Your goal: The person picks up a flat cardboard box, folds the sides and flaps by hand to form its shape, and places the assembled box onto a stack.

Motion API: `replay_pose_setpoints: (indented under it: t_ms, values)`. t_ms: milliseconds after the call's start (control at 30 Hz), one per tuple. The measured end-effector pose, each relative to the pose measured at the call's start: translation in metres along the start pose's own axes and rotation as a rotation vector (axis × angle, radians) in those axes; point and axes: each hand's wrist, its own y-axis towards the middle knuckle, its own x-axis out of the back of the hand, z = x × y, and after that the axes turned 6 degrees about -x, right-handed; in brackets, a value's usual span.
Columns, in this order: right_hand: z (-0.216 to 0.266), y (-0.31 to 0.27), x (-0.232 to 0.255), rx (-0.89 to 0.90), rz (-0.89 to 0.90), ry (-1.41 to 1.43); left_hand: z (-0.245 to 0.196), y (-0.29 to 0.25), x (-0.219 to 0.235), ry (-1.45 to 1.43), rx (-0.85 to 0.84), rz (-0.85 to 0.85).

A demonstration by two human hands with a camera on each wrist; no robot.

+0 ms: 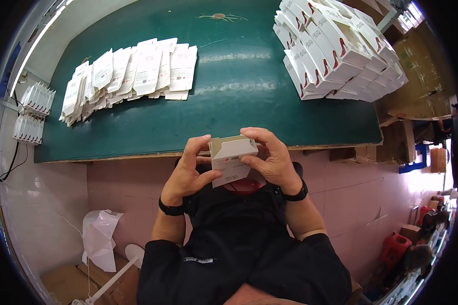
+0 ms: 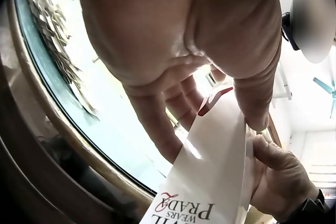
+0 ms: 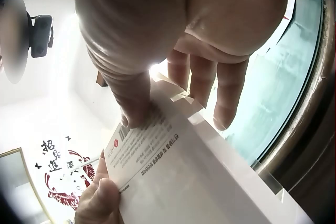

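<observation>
A small white printed box (image 1: pixel 230 161) is held between both hands above the lap, its flaps standing up at the end facing the table. My left hand (image 1: pixel 191 170) grips its left side, thumb on the printed face and fingers behind. My right hand (image 1: pixel 270 157) pinches the right side near the flaps. In the left wrist view the box (image 2: pixel 210 150) shows red and black lettering and a red shoe shape. Small print and a barcode cover the box face (image 3: pixel 157 155) in the right wrist view, under the thumb.
On the green table (image 1: pixel 229 112), flat white cartons (image 1: pixel 147 66) lie overlapped at the left. Formed white boxes (image 1: pixel 336 51) are stacked at the right. More small boxes (image 1: pixel 29 128) sit at the far left. A white plastic bag (image 1: pixel 101 236) lies low at the left.
</observation>
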Motion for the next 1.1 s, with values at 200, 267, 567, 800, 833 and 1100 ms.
replay_pose_setpoints:
  t_ms: [200,267,567,800,833,1100]
  values:
    - [0.001,-0.002,-0.002,-0.037,0.005,0.083,-0.002,-0.001,-0.001,-0.012,0.033,0.011]
    - [0.000,-0.002,-0.003,-0.031,0.007,0.097,-0.001,-0.001,0.000,-0.025,0.035,0.016]
    - [0.001,-0.003,-0.007,0.009,-0.020,0.131,0.004,0.000,-0.004,-0.093,-0.065,-0.040]
    - [0.005,0.000,-0.005,0.086,-0.023,0.019,0.000,0.006,-0.010,-0.192,-0.187,-0.143]
    - [0.007,0.001,-0.005,0.098,-0.026,-0.013,0.000,0.006,-0.010,-0.193,-0.187,-0.142]
    - [0.006,-0.003,-0.004,0.130,-0.011,0.002,0.001,0.005,-0.008,-0.215,-0.215,-0.130]
